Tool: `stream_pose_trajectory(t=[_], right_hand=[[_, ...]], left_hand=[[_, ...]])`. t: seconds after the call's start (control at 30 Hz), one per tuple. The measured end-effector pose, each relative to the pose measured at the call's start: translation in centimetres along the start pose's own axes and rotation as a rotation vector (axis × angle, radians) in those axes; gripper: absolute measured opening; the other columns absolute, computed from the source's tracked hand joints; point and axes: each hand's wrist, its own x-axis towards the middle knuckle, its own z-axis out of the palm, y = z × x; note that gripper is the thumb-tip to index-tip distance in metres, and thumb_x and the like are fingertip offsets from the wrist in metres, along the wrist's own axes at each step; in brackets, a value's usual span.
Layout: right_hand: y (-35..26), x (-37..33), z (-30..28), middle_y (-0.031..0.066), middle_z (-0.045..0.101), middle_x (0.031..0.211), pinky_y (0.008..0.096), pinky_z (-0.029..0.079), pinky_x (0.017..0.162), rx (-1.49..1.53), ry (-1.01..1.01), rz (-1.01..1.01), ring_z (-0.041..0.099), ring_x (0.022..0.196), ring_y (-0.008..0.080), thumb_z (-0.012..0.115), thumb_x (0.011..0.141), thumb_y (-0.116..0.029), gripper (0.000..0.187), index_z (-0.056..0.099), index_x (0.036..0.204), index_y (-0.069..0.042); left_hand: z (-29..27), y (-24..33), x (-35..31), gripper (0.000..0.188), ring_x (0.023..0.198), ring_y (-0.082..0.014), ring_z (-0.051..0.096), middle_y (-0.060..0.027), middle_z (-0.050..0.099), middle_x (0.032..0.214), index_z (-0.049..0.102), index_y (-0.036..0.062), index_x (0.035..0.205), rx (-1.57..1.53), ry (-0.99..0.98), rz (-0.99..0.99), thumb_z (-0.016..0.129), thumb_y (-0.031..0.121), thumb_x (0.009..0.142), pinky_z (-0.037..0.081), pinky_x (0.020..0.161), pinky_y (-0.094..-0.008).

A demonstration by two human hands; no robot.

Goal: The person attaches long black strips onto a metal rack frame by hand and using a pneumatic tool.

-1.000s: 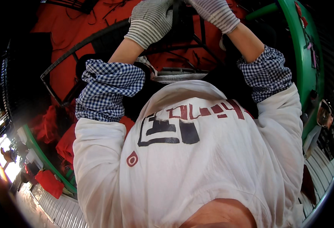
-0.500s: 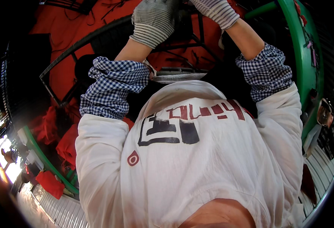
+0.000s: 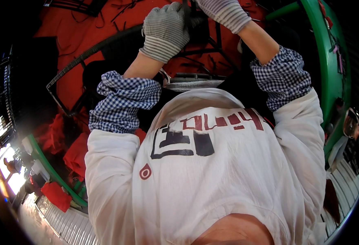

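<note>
My left hand [image 3: 165, 32], in a grey striped knit glove, curls at the top of the view with its knuckles upward. Its fingers close against a dark piece whose shape I cannot make out. Across from it, my right hand [image 3: 227, 14] wears the same kind of glove. The upper edge of the view cuts off its fingers, so its grip does not show. Both hands are over a black frame [image 3: 108, 45] with a long curved edge and thin straight bars, reaching out to the left. Part of the frame lies hidden behind my left hand and forearm.
Red cloth [image 3: 71, 24] spreads beneath the frame, with thin black strips scattered on it. A green curved rail [image 3: 325, 61] stands at the right, and another green rail [image 3: 57, 173] at the lower left. Crumpled red fabric [image 3: 76, 159] lies beside the left one.
The view has shifted slightly, so the frame and surroundings sit a little lower. My left hand shows more of its fingers; my right hand has moved a little left and up in view.
</note>
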Motion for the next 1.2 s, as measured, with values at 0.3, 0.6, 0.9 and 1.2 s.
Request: stream_pose_trajectory(t=[0.3, 0.6, 0.9, 1.2], right_hand=[[1.2, 2.8, 0.3, 0.0212, 0.069, 0.090, 0.0457, 0.053, 0.073, -0.229, -0.108, 0.052, 0.065, 0.082, 0.0383, 0.054, 0.097, -0.021, 0.025, 0.067, 0.099, 0.000], [10.5, 20.7, 0.7, 0.0239, 0.068, 0.088, 0.0455, 0.052, 0.075, -0.300, 0.107, 0.069, 0.064, 0.084, 0.0414, 0.060, 0.090, -0.027, 0.030, 0.069, 0.087, 0.001], [4.9, 20.6, -8.8, 0.0231, 0.057, 0.069, 0.0411, 0.046, 0.060, -0.265, 0.579, -0.205, 0.061, 0.067, 0.0382, 0.064, 0.092, -0.020, 0.024, 0.064, 0.082, 0.001], [14.5, 1.6, 10.8, 0.0134, 0.071, 0.086, 0.0353, 0.055, 0.072, 0.233, -0.028, 0.465, 0.070, 0.077, 0.0262, 0.062, 0.095, -0.015, 0.012, 0.067, 0.103, -0.007]], left_hand=[[-0.6, -14.0, -4.3, 0.031, 0.086, -0.0237, 0.066, -0.0046, 0.069, 0.091, 0.071, 0.0107, 0.103, 0.063, 0.103, -0.032, 0.081, 0.028, 0.079, 0.054, 0.078, -0.0366], [1.0, -20.0, 12.2, 0.015, 0.085, -0.0306, 0.064, -0.0112, 0.068, 0.089, 0.071, 0.0082, 0.092, 0.092, -0.078, -0.191, 0.074, 0.021, 0.085, 0.055, 0.078, -0.0412], [-1.2, -21.1, 20.2, 0.021, 0.094, -0.0328, 0.066, -0.0111, 0.071, 0.095, 0.073, 0.0116, 0.096, 0.017, 0.441, -0.060, 0.078, 0.023, 0.079, 0.055, 0.086, -0.0418], [14.3, -17.5, 5.1, 0.025, 0.116, -0.0236, 0.054, -0.0034, 0.070, 0.102, 0.069, 0.0235, 0.103, 0.307, -0.515, -0.020, 0.068, 0.018, 0.079, 0.036, 0.098, -0.0423]])
